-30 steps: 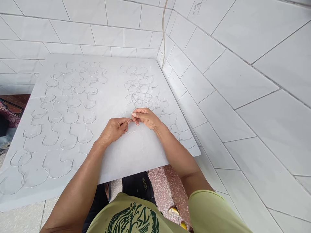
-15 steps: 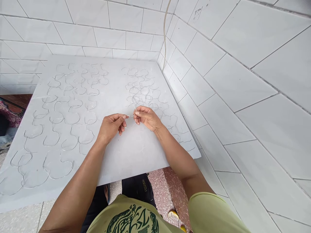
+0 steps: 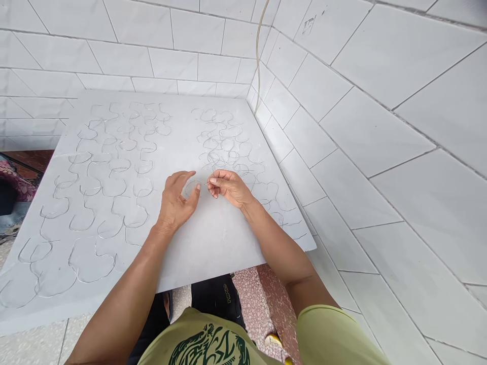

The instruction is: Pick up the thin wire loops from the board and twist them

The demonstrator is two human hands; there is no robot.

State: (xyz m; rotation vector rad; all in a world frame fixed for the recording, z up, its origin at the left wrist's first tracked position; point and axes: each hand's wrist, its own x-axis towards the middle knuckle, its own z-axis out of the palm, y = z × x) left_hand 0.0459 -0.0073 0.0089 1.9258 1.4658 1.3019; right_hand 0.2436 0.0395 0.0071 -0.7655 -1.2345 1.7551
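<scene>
- Tabletop (image 3: 213,238): bent wires (image 3: 119,173) on left, second wire cluster (image 3: 228,150) on right.
- Back tiled wall (image 3: 173,63) behind; side tiled wall (image 3: 380,111) right.
- Cord (image 3: 257,50) at their corner.

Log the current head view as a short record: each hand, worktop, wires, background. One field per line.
left hand: open, thumb and fingers apart, near the right fingertips; wire contact unclear
right hand: thumb and fingers pinching a thin wire
worktop: pale grey sheet
left-side wires: many curved pieces, spread out
right-side wires: curved pieces, overlapping more densely
background: white tiled walls, thin pale tube at the corner
</scene>
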